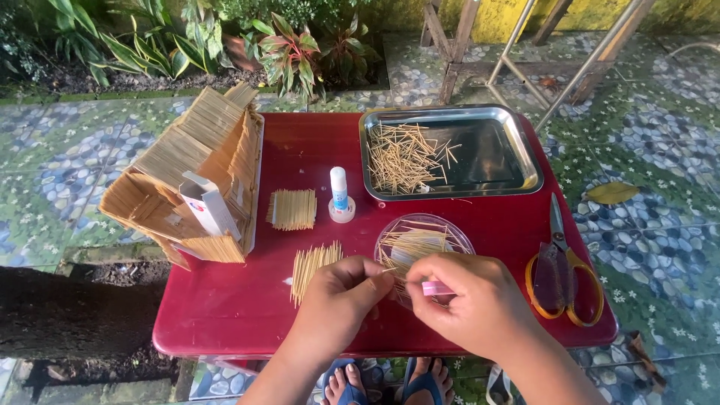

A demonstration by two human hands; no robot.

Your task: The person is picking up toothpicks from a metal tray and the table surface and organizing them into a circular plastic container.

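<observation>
Red table (247,315): left hand (341,296) pinches toothpick (390,271), right hand (469,300) grips half-hidden pink cutter (435,288).

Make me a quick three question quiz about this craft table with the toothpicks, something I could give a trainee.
1. True or false: the scissors lie inside the metal tray.
2. What stands upright between the flat toothpick panel and the tray?
A. a glue bottle
B. a cup
C. a candle
3. Which hand pinches a small pink thing above the clear round dish?

Key:
1. False. They lie on the red table, right of the dish.
2. A, the glue bottle.
3. The right hand; the left hand holds a toothpick beside it.
</observation>
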